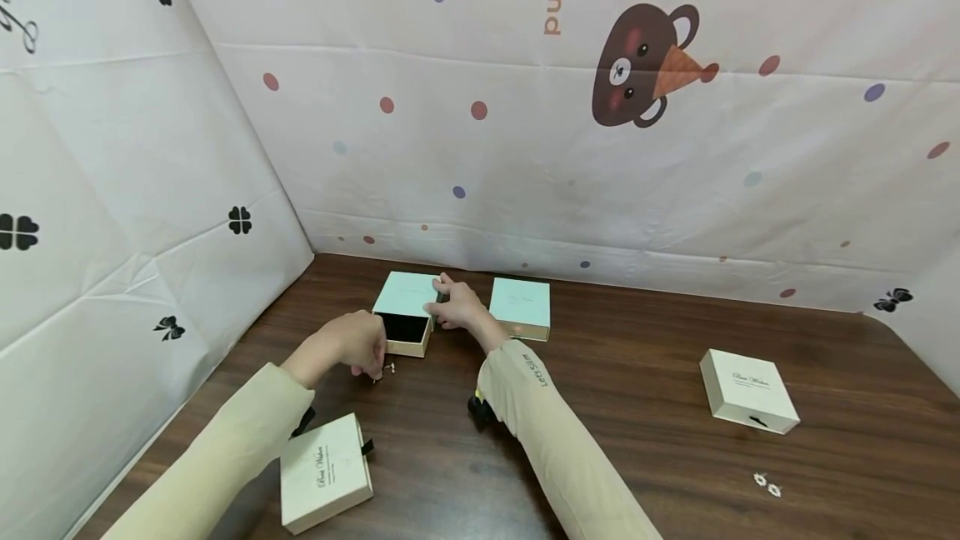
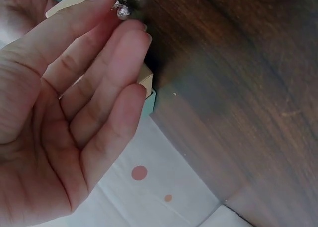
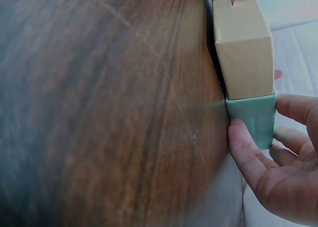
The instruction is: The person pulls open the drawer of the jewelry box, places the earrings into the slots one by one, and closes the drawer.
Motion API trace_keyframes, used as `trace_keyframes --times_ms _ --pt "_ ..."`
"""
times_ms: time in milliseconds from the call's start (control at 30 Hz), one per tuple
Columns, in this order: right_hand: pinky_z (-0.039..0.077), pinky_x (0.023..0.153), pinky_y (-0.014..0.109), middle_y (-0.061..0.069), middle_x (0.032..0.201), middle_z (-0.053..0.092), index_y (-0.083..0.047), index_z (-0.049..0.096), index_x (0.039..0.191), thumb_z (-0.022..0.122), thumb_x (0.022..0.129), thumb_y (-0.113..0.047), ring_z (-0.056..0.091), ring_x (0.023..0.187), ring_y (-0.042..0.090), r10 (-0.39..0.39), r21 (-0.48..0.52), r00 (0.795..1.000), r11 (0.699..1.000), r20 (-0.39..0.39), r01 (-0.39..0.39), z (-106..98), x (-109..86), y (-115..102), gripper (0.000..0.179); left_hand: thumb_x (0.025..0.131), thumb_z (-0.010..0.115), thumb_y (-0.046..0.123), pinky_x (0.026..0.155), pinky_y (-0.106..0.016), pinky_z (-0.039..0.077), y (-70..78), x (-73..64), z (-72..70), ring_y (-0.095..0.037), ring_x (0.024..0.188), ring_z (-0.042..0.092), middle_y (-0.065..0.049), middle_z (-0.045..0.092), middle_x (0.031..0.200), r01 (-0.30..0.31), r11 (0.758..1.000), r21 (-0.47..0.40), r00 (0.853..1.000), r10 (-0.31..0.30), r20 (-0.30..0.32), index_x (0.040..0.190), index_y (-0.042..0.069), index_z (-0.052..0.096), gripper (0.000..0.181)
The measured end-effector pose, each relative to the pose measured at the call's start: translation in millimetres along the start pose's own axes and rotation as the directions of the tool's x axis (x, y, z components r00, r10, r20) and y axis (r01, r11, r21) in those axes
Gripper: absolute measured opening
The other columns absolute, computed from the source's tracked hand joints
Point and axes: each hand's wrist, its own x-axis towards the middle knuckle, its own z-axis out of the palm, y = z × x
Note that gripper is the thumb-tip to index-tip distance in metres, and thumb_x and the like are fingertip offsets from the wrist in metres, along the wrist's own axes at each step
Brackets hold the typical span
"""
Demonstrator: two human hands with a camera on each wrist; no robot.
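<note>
My left hand [image 1: 358,343] is low over the table, thumb and index finger drawn together. At those fingertips, a small silver earring [image 2: 123,10] shows in the left wrist view, pinched and partly hidden. Beside them lies another small earring [image 1: 391,367]. My right hand [image 1: 461,307] grips the mint-green sleeve of a jewellery box [image 1: 408,293], thumb on one side and fingers on the other, as the right wrist view shows. The box's cream drawer [image 1: 406,349] with a black lining is pulled partway out toward me.
A second mint-topped box [image 1: 521,303] stands just right of my right hand. A cream box [image 1: 325,472] with a black ribbon tab lies front left, under my left forearm. Another cream box [image 1: 750,391] sits at the right, with two flower-shaped earrings [image 1: 767,485] before it.
</note>
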Motion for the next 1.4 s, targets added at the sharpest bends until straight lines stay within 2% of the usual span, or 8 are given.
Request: trace_keyframes --times_ms 300,467,833,933,1067,1200,1333,1400 --pt "0.051 0.077 0.032 -0.001 0.153 0.009 -0.013 0.031 0.142 0.057 0.091 -0.016 0.060 0.091 0.026 -0.011 0.049 1.000 0.999 0.012 0.010 -0.4 -2.4 2.8 0.058 0.065 0.081 0.010 0.050 -0.027 0.044 3.6 -5.0 -2.9 -0.015 0.046 0.058 0.001 0.058 0.050 0.051 0.998 0.029 0.997 -0.052 0.048 0.056 0.014 0.063 0.020" --pt "0.050 0.077 0.031 -0.002 0.153 0.008 -0.014 0.030 0.143 0.057 0.091 -0.016 0.060 0.090 0.024 -0.026 0.072 0.999 0.997 0.019 0.024 -1.0 -2.6 5.7 0.059 0.067 0.079 0.007 0.050 -0.026 0.044 1.3 -6.0 -2.9 -0.014 0.047 0.058 0.001 0.058 0.051 0.048 0.999 0.025 0.997 -0.050 0.060 0.057 0.013 0.062 0.020" --pt "0.050 0.078 0.031 -0.003 0.153 0.003 -0.013 0.027 0.144 0.059 0.089 -0.015 0.060 0.093 0.024 -0.037 0.082 0.999 0.996 0.035 0.034 -2.4 -4.1 6.5 0.063 0.069 0.069 -0.002 0.050 -0.026 0.045 -5.6 -10.2 -5.3 -0.013 0.045 0.057 0.003 0.056 0.058 -0.078 0.994 -0.082 0.997 0.079 0.003 0.057 0.012 0.059 0.021" --pt "0.050 0.078 0.031 -0.004 0.153 0.004 -0.015 0.027 0.144 0.059 0.089 -0.015 0.060 0.092 0.024 -0.039 0.069 0.999 0.997 0.037 0.036 -1.9 -3.4 6.9 0.064 0.069 0.069 -0.002 0.049 -0.026 0.045 -6.9 -10.9 -5.2 -0.014 0.046 0.058 0.002 0.056 0.055 -0.088 0.988 -0.124 0.996 0.088 -0.005 0.059 0.011 0.058 0.019" --pt "0.050 0.076 0.029 -0.005 0.153 0.005 -0.016 0.026 0.144 0.060 0.089 -0.016 0.060 0.087 0.022 -0.038 0.056 0.999 0.998 0.034 0.036 -1.6 -1.9 7.8 0.064 0.069 0.066 -0.005 0.049 -0.026 0.046 -9.5 -10.7 -4.4 -0.015 0.047 0.058 0.001 0.060 0.058 -0.104 0.973 -0.207 0.994 0.108 0.009 0.073 0.007 0.065 0.013" --pt "0.050 0.079 0.033 -0.003 0.153 0.004 -0.013 0.025 0.145 0.059 0.090 -0.014 0.059 0.089 0.025 -0.043 0.071 0.998 0.997 0.055 0.039 -4.1 -7.3 1.4 0.064 0.071 0.062 -0.007 0.049 -0.026 0.047 -14.6 -10.0 -3.7 -0.013 0.048 0.056 0.001 0.066 0.073 -0.129 0.953 -0.274 0.990 0.142 0.026 0.086 0.006 0.071 0.022" --pt "0.046 0.085 0.041 -0.001 0.153 -0.002 -0.012 0.023 0.145 0.056 0.091 -0.012 0.056 0.098 0.034 -0.035 0.091 0.994 0.996 0.102 0.026 -8.0 -14.7 -7.3 0.063 0.075 0.065 -0.003 0.051 -0.027 0.048 -19.9 -10.6 -5.1 -0.012 0.049 0.057 0.001 0.067 0.070 -0.156 0.935 -0.318 0.985 0.171 0.020 0.084 0.004 0.072 0.014" --pt "0.047 0.083 0.038 -0.002 0.153 -0.003 -0.013 0.024 0.144 0.056 0.091 -0.013 0.056 0.097 0.032 -0.032 0.079 0.994 0.997 0.105 0.024 -7.4 -11.7 -4.3 0.062 0.076 0.068 0.001 0.052 -0.028 0.048 -21.7 -11.3 -5.9 -0.013 0.051 0.058 0.001 0.066 0.067 -0.173 0.927 -0.333 0.983 0.184 0.003 0.082 0.004 0.072 0.008"
